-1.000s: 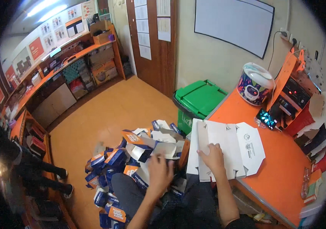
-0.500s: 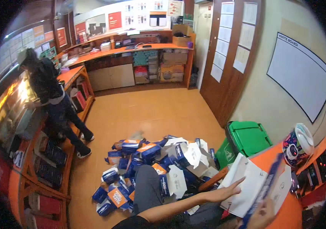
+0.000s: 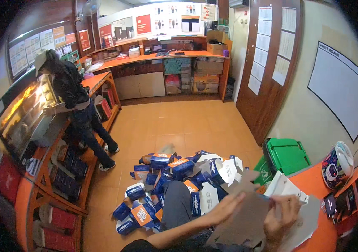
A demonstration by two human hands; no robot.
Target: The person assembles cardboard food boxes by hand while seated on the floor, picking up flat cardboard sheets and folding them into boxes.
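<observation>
Both hands are on a flat cardboard carton (image 3: 246,218) whose plain grey-brown side faces me, tilted over my lap and somewhat blurred. My left hand (image 3: 228,206) grips its left side, the fingers partly hidden along the edge. On the opposite edge, my right hand (image 3: 283,213) is closed with bent fingers. Beyond my right hand, white flat cartons (image 3: 286,185) lie on the orange tabletop (image 3: 309,181). To the left of my knee, a heap of folded blue and orange cartons (image 3: 156,195) covers part of the floor.
A green lidded bin (image 3: 288,155) stands beside the tabletop. At far right sits a patterned tub (image 3: 337,166) near a dark phone (image 3: 330,204). Another person (image 3: 74,92) stands at the left by an orange shelf unit (image 3: 87,161). An orange counter (image 3: 153,59) runs along the back wall.
The carton in my right hand has turned from edge-on to its grey-brown side. My left hand has moved from the white cartons onto it. The view has shifted left.
</observation>
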